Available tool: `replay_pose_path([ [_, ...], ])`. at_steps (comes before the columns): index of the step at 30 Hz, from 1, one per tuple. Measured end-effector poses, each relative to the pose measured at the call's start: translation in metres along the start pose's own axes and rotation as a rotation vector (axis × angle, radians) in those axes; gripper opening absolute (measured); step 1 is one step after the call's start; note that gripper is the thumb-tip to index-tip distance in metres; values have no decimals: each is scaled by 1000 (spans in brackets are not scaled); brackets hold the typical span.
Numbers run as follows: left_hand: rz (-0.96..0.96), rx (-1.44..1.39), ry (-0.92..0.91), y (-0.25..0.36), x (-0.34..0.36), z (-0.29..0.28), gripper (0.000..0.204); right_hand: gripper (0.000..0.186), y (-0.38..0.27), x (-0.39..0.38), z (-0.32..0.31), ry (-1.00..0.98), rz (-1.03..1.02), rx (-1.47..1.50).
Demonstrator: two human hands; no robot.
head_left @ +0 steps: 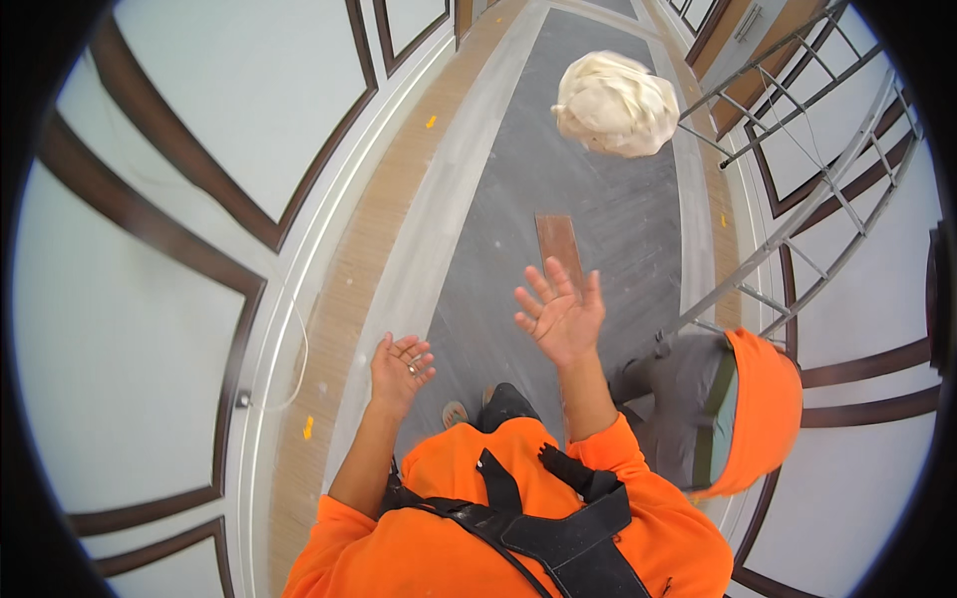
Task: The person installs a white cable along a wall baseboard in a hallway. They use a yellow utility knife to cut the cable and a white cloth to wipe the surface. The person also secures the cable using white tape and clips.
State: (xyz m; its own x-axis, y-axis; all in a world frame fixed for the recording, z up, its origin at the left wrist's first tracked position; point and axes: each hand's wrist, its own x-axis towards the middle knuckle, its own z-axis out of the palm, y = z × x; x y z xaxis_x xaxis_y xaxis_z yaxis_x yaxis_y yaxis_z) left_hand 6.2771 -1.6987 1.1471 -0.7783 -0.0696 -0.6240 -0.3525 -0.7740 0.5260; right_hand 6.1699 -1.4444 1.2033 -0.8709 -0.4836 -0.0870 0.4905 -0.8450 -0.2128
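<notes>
My left hand [401, 374] is raised palm up with its fingers apart, a ring on one of them, and nothing in it. Higher and to the right, my right hand [563, 317] is also empty, palm showing and fingers spread. Beyond both hands is a crumpled cream-coloured bundle [616, 105] of cloth or sheeting. Neither hand touches it, and its edges are a little blurred. It seems to hang in the air over the corridor, though its height is hard to judge. A reddish-brown plank [558, 237] lies on the grey floor just past my right fingertips.
A metal ladder [835, 189] leans along the right wall. Close on my right, a person in an orange top [768, 414] and grey trousers bends over. White panelled walls [130, 339] with dark trim line both sides. A thin white cable [303, 349] hangs at the left.
</notes>
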Motion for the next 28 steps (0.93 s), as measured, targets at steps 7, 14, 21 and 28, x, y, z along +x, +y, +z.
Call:
replay_pose_path([
  [7,-60,43,49,71,136,48,44,46,-12,216,-32,15,118,168],
  [14,68,117,227,182,264,92,37,38,-85,381,-29,-242,245,65],
  [21,56,125,215,245,421,141,18,40,-122,506,-77,535,37,103],
  [28,-15,498,2,354,590,229,22,47,-258,601,-116,743,-201,-123],
])
